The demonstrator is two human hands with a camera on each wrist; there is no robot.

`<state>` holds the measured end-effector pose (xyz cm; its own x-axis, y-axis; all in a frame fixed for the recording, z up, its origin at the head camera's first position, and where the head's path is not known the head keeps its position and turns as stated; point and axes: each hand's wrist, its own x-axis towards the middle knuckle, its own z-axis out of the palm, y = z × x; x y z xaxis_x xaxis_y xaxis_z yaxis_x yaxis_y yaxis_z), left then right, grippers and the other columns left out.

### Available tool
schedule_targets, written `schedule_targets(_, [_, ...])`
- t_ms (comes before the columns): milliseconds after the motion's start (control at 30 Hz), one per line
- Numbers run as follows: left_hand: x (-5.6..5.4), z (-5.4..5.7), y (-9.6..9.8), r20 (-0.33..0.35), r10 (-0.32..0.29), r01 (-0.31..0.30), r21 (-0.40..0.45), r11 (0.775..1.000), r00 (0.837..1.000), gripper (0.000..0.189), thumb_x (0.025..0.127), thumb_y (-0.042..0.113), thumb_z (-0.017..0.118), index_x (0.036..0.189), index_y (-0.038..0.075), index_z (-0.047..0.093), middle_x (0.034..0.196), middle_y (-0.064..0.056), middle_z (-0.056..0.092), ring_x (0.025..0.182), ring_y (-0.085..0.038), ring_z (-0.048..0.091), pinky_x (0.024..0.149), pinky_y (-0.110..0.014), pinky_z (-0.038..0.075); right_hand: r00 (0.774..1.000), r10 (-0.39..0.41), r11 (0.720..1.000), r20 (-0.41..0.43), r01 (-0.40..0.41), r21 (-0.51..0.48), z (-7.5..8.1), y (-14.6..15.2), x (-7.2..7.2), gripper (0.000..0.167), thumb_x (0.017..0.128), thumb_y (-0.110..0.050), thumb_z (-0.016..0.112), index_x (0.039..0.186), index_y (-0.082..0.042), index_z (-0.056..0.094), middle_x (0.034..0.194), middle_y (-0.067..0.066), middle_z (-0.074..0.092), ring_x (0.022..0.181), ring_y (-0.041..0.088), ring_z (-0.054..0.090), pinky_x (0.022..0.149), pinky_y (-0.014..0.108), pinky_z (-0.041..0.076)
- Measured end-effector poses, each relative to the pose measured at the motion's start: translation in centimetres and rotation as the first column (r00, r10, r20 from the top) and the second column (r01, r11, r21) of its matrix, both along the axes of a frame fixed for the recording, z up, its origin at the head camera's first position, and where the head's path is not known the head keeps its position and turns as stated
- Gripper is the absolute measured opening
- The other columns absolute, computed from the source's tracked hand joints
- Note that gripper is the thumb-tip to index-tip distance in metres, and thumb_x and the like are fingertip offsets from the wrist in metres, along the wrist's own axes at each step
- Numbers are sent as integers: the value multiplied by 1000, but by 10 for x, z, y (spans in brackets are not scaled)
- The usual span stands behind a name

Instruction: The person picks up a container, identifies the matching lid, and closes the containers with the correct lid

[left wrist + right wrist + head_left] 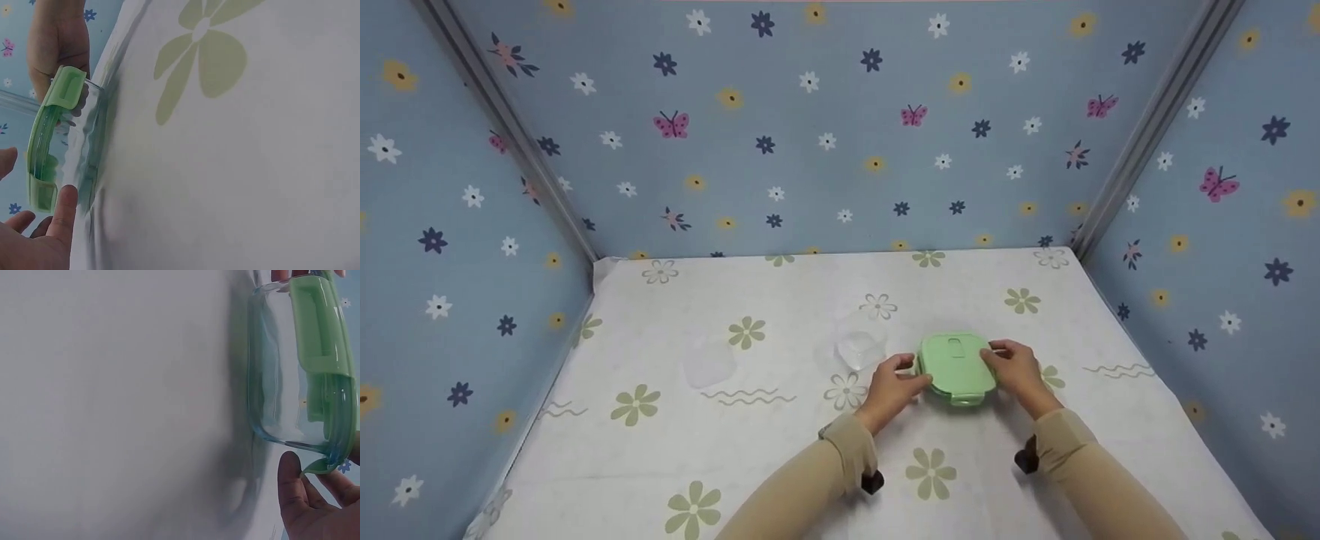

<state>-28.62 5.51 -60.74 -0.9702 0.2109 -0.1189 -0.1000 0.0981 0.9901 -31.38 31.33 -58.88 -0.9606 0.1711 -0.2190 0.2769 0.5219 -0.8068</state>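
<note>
Container [958, 364] between both hands [891, 391] [1020, 373]

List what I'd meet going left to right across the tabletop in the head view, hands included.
Flat translucent piece, clear dish-like item, left grip, green-lidded container, right grip.

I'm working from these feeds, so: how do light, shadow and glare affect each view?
Head: bright, but the two clear pieces nearly wash out against the white tablecloth; left wrist: dimmer and greyer, with a soft shadow beside the glass container; right wrist: also dim, a broad, soft-edged shadow on the cloth, pale highlights along the green lid.
</note>
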Motion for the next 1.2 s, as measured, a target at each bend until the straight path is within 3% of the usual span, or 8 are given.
schedule_targets(333, [9, -1, -8, -53, -20, 17, -57, 998, 998, 57, 94, 19, 83, 142, -4, 63, 139, -22, 67, 118, -27, 72, 92, -34, 64, 1000, 2, 1000, -12, -1, 11, 3, 0, 1, 51, 111, -29, 60, 148, 6, 57, 150, 31, 58, 137, 42, 58, 108, 47, 53])
schedule_targets(500, [14, 2, -12, -72, -47, 40, -98, 994, 996, 52, 95, 21, 84, 139, -1, 66, 138, -19, 69, 117, -25, 71, 99, -36, 62, 1000, 3, 1000, -5, -3, 7, 3, 0, 0, 51, 111, -28, 61, 148, 6, 58, 149, 31, 59, 136, 41, 58, 110, 47, 52])
schedule_targets(833, [18, 7, -30, -89, -61, 53, -82, 995, 994, 48, 97, 17, 81, 137, -5, 65, 138, -25, 67, 119, -31, 71, 102, -44, 61, 999, 31, 999, -13, -31, 32, 11, -1, -1, 54, 109, -30, 61, 149, 7, 56, 150, 30, 58, 140, 43, 55, 118, 54, 47])
schedule_targets(1200, [20, 13, -62, -136, -74, 61, -100, 993, 988, 46, 99, 16, 79, 135, -7, 64, 137, -28, 66, 119, -34, 70, 99, -43, 62, 992, 2, 999, -123, -7, -33, 28, -10, -7, 49, 108, -20, 65, 148, 7, 57, 149, 31, 60, 141, 42, 56, 121, 53, 46])
